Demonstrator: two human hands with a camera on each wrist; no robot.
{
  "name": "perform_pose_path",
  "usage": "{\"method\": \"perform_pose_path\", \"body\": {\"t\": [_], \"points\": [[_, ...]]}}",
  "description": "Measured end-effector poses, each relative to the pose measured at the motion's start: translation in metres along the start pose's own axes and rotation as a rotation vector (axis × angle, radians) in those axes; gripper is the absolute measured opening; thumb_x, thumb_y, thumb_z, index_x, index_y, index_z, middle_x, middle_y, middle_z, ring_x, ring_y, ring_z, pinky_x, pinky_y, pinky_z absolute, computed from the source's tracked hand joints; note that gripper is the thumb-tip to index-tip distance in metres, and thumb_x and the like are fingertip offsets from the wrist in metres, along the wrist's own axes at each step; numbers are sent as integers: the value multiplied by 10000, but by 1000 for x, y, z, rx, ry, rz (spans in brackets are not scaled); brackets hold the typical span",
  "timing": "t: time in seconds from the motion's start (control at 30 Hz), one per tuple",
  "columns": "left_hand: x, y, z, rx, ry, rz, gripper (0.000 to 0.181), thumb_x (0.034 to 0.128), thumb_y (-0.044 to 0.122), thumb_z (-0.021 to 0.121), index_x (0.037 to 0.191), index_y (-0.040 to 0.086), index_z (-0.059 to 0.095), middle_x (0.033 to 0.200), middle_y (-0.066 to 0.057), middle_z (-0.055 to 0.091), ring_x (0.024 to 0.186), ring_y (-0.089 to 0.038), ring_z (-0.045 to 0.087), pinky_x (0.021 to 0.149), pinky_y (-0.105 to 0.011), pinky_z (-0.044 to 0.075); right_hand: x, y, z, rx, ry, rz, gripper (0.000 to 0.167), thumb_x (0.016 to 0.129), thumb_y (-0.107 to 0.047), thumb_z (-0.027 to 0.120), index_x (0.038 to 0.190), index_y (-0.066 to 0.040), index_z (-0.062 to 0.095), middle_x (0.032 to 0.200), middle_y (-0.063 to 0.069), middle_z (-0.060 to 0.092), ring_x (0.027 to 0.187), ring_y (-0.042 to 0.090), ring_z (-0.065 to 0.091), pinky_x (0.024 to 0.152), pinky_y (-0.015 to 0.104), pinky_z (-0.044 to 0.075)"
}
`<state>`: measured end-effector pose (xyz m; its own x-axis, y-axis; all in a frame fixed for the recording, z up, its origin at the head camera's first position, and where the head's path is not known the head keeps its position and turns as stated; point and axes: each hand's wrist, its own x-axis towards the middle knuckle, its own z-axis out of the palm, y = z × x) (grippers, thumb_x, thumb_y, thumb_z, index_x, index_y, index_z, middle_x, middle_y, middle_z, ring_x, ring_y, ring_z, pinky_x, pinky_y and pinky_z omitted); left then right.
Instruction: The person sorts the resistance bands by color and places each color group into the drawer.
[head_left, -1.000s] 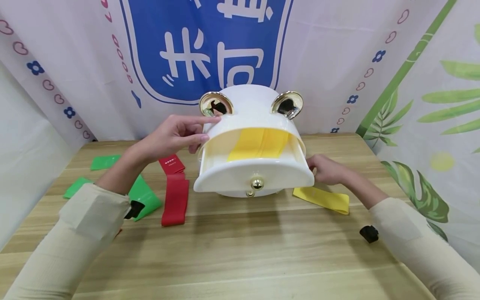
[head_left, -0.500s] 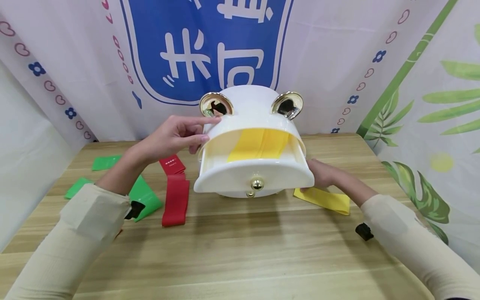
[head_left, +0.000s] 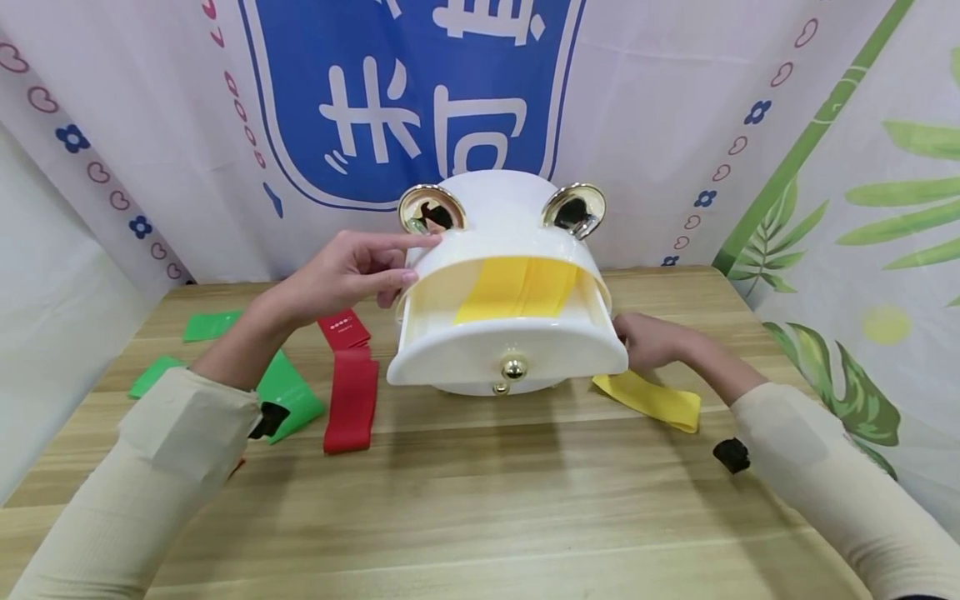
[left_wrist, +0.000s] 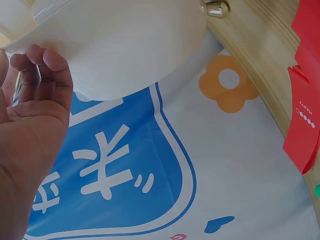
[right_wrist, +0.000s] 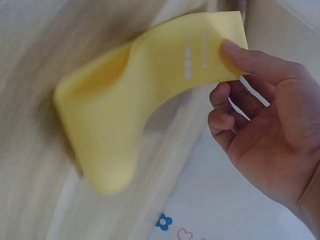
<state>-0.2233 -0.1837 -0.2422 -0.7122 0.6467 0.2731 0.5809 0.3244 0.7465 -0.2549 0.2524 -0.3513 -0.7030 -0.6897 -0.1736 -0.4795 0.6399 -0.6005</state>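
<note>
A white frog-shaped box with gold-rimmed eyes stands on the table, its drawer pulled out. Folded yellow-orange bands lie inside the drawer. My left hand grips the box's left side near the opening, index finger laid under the eye and thumb at the rim. Beside the box's right side, my right hand pinches one end of a yellow resistance band. In the right wrist view that band is a flat loop with white dots, held between thumb and fingers.
Left of the box lie red bands. Farther left are green bands, partly behind the left forearm. The wooden table meets a printed curtain at the back and sides.
My right hand has shifted slightly and taken hold of the yellow band, whose near end has lifted a little. The left hand, box and drawer stay as they were.
</note>
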Motion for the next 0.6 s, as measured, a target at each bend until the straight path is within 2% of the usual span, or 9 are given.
{"method": "perform_pose_path", "body": {"t": [0.1, 0.23, 0.43, 0.6], "points": [[0, -1, 0, 6, -1, 0, 514, 986, 12, 673, 1485, 55, 554, 698, -110, 576, 619, -280, 572, 572, -249, 523, -3, -2, -9, 3, 21, -5, 171, 795, 97, 651, 870, -33, 735, 745, -32, 642, 671, 120, 534, 632, 278, 481], [0, -2, 0, 12, -1, -7, 516, 986, 15, 675, 1485, 58, 555, 697, -112, 577, 622, -290, 575, 573, -252, 525, -7, -5, -21, 27, 83, -34, 145, 838, 91, 691, 886, -42, 723, 825, 6, 674, 752, 162, 571, 689, 302, 510], [0, -2, 1, 6, -1, -13, 514, 987, 19, 676, 1485, 58, 556, 700, -116, 574, 620, -265, 573, 578, -254, 532, -14, -12, -35, 46, 225, -33, 63, 912, 15, 746, 923, -47, 748, 911, 70, 726, 805, 179, 623, 703, 291, 550], [0, -2, 0, -1, 0, -3, 515, 987, 19, 675, 1486, 52, 552, 698, -113, 570, 612, -232, 573, 583, -254, 537, -20, -17, -45, 14, 332, -33, 46, 921, 10, 741, 966, 1, 749, 918, 78, 727, 746, 137, 592, 651, 245, 522]]}}
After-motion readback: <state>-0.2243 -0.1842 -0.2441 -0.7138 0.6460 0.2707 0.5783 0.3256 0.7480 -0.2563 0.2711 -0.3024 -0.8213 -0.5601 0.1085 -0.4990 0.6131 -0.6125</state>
